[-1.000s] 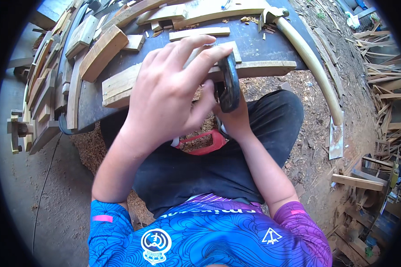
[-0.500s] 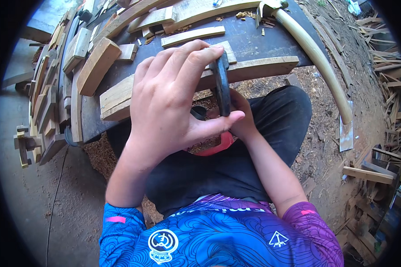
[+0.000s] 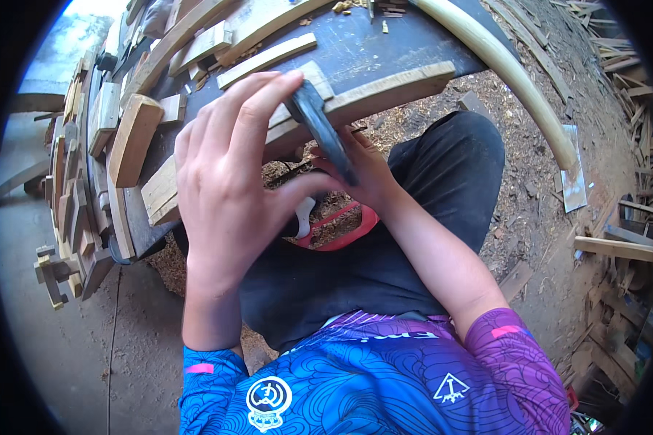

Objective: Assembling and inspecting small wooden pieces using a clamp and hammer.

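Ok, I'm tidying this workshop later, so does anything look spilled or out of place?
Yes: wood shavings lie scattered on the ground beside the table, like spilled waste. The pale curved handle also looks awkward, jutting past the table's right edge, where it might get bumped.

We see a blue-black bar [image 3: 325,130] before a pale tan plank [image 3: 406,90], and a dark slate-blue table [image 3: 388,54]. The handle [image 3: 515,81] looks creamy yellow, the block [image 3: 138,134] a warmer orange-brown. Our shirt [image 3: 399,377] runs from bright blue to purple under swirling dark lines, with white emblems [image 3: 268,402] and a pink bar per sleeve; our trousers [image 3: 446,167] are black, the frame [image 3: 359,233] pinkish red, the floor [image 3: 149,348] grey.
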Action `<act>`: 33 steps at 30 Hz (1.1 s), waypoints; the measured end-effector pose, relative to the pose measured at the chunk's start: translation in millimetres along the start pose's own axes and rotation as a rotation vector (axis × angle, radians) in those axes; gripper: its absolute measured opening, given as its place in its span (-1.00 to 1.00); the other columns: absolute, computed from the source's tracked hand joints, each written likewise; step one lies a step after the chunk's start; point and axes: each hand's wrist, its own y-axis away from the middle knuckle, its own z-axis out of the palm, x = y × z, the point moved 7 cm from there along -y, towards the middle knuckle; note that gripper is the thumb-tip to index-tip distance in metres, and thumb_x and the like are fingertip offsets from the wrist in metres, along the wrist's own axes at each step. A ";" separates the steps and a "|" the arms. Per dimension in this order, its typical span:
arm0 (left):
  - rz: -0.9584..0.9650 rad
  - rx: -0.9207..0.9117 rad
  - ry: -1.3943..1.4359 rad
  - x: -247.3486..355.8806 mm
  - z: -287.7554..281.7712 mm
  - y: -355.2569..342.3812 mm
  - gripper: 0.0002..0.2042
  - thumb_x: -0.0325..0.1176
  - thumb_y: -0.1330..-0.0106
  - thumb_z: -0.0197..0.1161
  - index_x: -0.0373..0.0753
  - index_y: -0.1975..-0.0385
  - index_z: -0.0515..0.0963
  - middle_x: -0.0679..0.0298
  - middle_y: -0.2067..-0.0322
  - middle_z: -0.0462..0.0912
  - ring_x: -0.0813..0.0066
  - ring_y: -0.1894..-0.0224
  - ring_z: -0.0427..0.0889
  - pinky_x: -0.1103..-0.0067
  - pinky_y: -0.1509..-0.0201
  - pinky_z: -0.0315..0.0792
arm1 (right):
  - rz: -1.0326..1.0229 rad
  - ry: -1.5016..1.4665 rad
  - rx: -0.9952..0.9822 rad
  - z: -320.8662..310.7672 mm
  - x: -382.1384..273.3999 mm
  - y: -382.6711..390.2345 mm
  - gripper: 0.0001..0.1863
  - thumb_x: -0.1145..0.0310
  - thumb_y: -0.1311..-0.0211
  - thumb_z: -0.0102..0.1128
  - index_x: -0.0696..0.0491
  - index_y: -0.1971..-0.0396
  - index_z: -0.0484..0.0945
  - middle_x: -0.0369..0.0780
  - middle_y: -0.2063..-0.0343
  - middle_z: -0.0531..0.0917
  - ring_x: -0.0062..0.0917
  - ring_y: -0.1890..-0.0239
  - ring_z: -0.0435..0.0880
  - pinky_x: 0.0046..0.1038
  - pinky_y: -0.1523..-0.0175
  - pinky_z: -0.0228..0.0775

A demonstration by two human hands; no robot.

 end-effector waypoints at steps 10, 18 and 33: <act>-0.087 0.046 -0.269 -3.2 13.6 1.4 -0.29 -0.26 -0.05 0.59 -0.12 -0.31 0.57 0.16 -0.03 0.69 0.11 -0.03 0.70 0.27 -0.13 0.53 | 0.007 -0.222 -0.158 -1.6 15.7 -7.6 -0.78 0.39 -0.57 0.18 0.06 -0.07 0.68 -0.21 -0.05 0.75 -0.48 -0.01 0.78 -0.35 -0.20 0.66; -0.024 0.112 -0.355 2.8 15.5 3.5 -0.19 -0.04 -0.09 0.62 -0.30 -0.34 0.52 0.13 0.05 0.69 0.13 0.05 0.70 0.29 -0.06 0.52 | -0.062 -0.360 -0.151 5.9 9.1 -4.2 -0.75 0.44 -0.54 0.20 0.02 -0.13 0.65 -0.19 -0.07 0.73 -0.34 -0.14 0.74 -0.26 -0.28 0.64; -0.117 0.021 -0.226 -5.0 12.1 -5.0 -0.21 -0.14 -0.03 0.67 -0.23 -0.32 0.54 0.10 0.05 0.72 0.08 0.04 0.74 0.29 -0.03 0.56 | -0.121 -0.234 -0.178 24.2 7.7 11.3 -0.75 0.47 -0.46 0.33 0.06 -0.07 0.56 -0.21 0.02 0.72 -0.54 -0.09 0.71 -0.44 -0.17 0.65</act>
